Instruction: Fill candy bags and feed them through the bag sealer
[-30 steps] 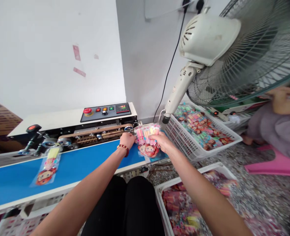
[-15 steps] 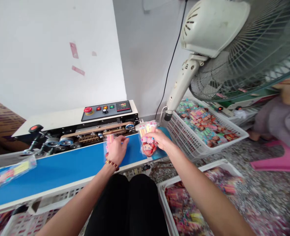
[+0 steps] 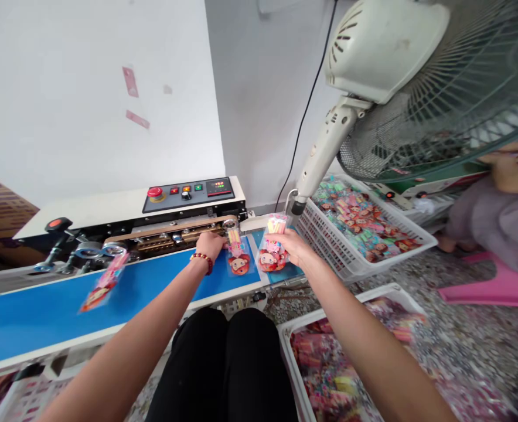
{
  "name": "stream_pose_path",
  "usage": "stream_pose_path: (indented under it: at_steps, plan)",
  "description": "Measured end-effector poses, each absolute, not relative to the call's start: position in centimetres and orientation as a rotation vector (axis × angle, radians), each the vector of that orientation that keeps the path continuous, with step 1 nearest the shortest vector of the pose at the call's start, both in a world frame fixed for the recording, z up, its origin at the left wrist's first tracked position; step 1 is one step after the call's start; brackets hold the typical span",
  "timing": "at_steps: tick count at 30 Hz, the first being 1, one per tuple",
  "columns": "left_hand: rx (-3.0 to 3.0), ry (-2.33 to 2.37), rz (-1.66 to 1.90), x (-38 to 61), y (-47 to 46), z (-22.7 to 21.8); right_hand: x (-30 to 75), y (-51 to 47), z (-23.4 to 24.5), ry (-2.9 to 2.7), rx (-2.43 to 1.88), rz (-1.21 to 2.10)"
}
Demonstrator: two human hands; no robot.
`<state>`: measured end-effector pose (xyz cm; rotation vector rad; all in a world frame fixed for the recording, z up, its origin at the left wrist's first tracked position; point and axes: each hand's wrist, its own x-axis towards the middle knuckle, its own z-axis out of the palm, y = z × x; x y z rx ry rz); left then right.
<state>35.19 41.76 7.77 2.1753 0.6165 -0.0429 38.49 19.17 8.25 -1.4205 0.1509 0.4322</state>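
My left hand (image 3: 210, 245), with a beaded bracelet at the wrist, is over the blue conveyor belt (image 3: 162, 287) beside the sealing machine's rollers. Its fingers are closed at the left edge of a clear packet (image 3: 239, 261), which shows a red-haired cartoon face below pink and yellow sticks. Further right, my right hand (image 3: 292, 246) grips similar clear packets (image 3: 273, 258) by their right side at the belt's end; how many is hard to make out. Another packet (image 3: 105, 281) lies slanted on the belt to the left, near the machine's outer rollers.
Behind the belt is the control panel (image 3: 188, 194) with a red stop button. A large fan (image 3: 386, 53) leans in at upper right. White crates of packets stand on the right (image 3: 360, 223) and below (image 3: 289, 351). A person's sleeve (image 3: 483, 211) shows at far right.
A packet now lies at my left hand, near those in my right. The earlier far-left packet is out of view, and another lies slanted on the belt's left part.
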Motion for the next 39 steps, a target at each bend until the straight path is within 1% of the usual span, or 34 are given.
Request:
stream_pose_path:
  at_steps: [3, 5, 7, 8, 11, 13, 17, 23, 27, 30, 33, 35, 36, 39]
  plan:
    - [2.355, 0.703, 0.027, 32.4, 44.1, 8.5, 38.4, 19.5, 8.2, 0.09, -1.437, 0.47]
    - [2.455, 0.779, 0.223, 30.5, 44.4, 8.8, 38.4, 19.8, 8.1, 0.034, -1.485, 0.496]
    - [2.452, 0.715, 0.369, 29.5, 43.3, 8.9, 38.4, 20.2, 8.2, -0.013, -1.542, 0.526]
    - [2.421, 0.617, 0.34, 29.4, 42.3, 8.9, 38.5, 20.3, 8.3, -0.04, -1.565, 0.536]
    - [2.213, 0.324, -0.002, 31.3, 38.5, 8.6, 38.5, 20.7, 8.4, -0.126, -1.625, 0.523]
    - [2.095, 0.319, -0.099, 33.3, 36.3, 8.3, 38.6, 20.7, 8.3, -0.159, -1.672, 0.507]
    - [2.062, 0.478, -0.057, 35.9, 35.0, 7.4, 38.8, 20.1, 7.8, -0.098, -1.683, 0.487]
    - [2.117, 0.586, -0.046, 35.8, 38.2, 6.6, 38.6, 18.9, 7.7, 0.041, -1.551, 0.455]
    - [2.181, 0.647, -0.011, 34.3, 41.8, 7.3, 38.1, 19.4, 8.0, 0.068, -1.554, 0.457]
    - [2.346, 0.665, -0.002, 31.5, 44.1, 8.5, 37.7, 20.1, 8.3, 0.056, -1.543, 0.517]
    - [2.576, 0.636, 0.24, 28.6, 44.2, 9.8, 37.5, 20.6, 8.6, 0.039, -1.537, 0.555]
    - [2.618, 0.534, 0.379, 27.9, 42.7, 10.2, 37.6, 20.9, 8.6, 0.019, -1.538, 0.576]
    - [2.579, 0.46, 0.342, 28.1, 41.7, 10.2, 37.7, 21.0, 8.6, 0.014, -1.552, 0.579]
    - [2.294, 0.309, 0.021, 30.9, 38.5, 9.5, 37.8, 21.3, 8.7, 0.011, -1.625, 0.598]
